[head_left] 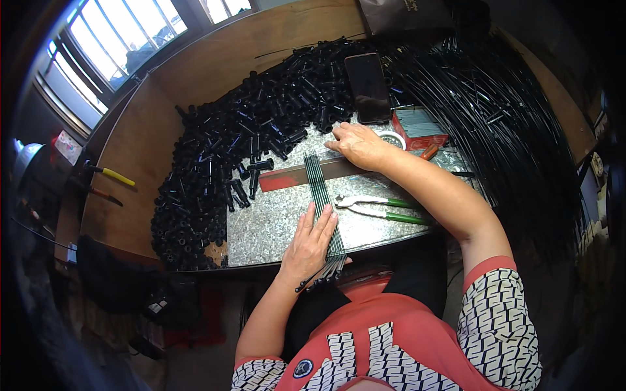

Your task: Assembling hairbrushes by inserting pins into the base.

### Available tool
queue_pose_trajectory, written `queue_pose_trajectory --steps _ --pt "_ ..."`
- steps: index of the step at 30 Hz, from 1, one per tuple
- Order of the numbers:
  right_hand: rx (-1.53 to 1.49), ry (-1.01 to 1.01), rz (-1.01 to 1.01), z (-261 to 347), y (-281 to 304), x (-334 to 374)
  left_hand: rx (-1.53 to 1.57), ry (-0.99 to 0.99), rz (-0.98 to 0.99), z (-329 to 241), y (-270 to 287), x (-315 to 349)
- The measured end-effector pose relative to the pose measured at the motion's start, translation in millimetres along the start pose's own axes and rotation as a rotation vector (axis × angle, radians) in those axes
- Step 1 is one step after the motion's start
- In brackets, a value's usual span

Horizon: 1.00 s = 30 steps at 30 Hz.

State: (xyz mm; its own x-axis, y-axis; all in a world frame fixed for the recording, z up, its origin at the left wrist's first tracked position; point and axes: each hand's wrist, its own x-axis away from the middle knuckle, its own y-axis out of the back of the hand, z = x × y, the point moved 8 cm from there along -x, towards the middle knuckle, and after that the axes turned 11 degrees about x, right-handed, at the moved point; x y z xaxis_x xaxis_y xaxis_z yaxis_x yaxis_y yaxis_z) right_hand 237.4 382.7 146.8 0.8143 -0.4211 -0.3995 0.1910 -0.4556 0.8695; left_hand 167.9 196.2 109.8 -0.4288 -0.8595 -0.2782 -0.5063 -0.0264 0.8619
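Note:
A flat row of thin dark rods [318, 182] lies across a long bar [280, 180], red at its left end. The rods' knobbed near ends jut past the front edge of the metal work plate [261, 228]. My left hand [310, 247] holds the row near that edge, fingers laid along the top and what looks like the thumb showing at the far side. My right hand [358, 146] is palm down over the bar's right part, fingers bent and slightly apart; nothing shows in them. Green-handled pincers [385, 208] lie on the plate, right of the rods.
Black tubular fittings [261, 104] are heaped at the back and left. A phone [367, 88] rests behind my right hand, near a red box [420, 130] and a white ring [393, 138]. Long black rods [495, 117] pile up at the right. A wooden wall [124, 163] borders the left.

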Motion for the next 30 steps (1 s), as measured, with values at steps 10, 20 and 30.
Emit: queue_pose_trajectory --steps 10,20,30 --pt "0.035 0.027 -0.028 2.2 0.7 -2.5 -0.01 0.002 0.004 1.1 -0.9 0.5" --pt "-0.038 -0.041 0.006 0.4 -2.3 0.3 -0.011 -0.008 -0.006 -0.2 0.2 0.6" --pt "-0.052 -0.039 0.014 0.5 -2.1 -0.2 -0.009 -0.011 -0.012 0.4 -0.3 0.8"
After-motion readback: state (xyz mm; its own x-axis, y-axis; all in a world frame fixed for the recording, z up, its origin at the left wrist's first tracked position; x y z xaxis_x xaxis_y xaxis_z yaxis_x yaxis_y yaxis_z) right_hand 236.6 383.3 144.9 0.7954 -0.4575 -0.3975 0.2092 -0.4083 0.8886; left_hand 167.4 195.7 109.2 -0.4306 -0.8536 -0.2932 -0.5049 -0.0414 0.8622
